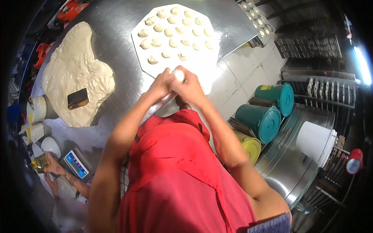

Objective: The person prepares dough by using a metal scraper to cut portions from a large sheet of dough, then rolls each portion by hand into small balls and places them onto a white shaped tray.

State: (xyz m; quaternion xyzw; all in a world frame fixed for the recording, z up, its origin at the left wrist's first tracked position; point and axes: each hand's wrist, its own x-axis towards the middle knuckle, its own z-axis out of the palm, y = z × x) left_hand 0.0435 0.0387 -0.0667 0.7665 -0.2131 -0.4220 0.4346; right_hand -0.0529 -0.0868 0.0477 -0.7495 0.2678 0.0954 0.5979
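Close in front of my red apron, my left hand [161, 83] and my right hand [190, 86] are pressed together, fingers closed. Between them shows a small white dough piece [179, 75], partly hidden by the fingers and washed out by light. Just beyond lies a white eight-sided board [149, 69] with several small rounded dough pieces [169, 32] spread over it in loose rows. To the left a large slab of soft dough [79, 66] rests on the steel table [116, 46]. A dark scraper [78, 98] with a brownish edge lies on that slab.
A co-worker's hands hold a yellowish tin [40, 163] at lower left, near a digital scale [76, 164] and tubs. Green lidded bins [258, 122], a yellow bin [248, 146] and a white bucket [315, 141] stand right. A tray of small pieces [256, 17] is at far right.
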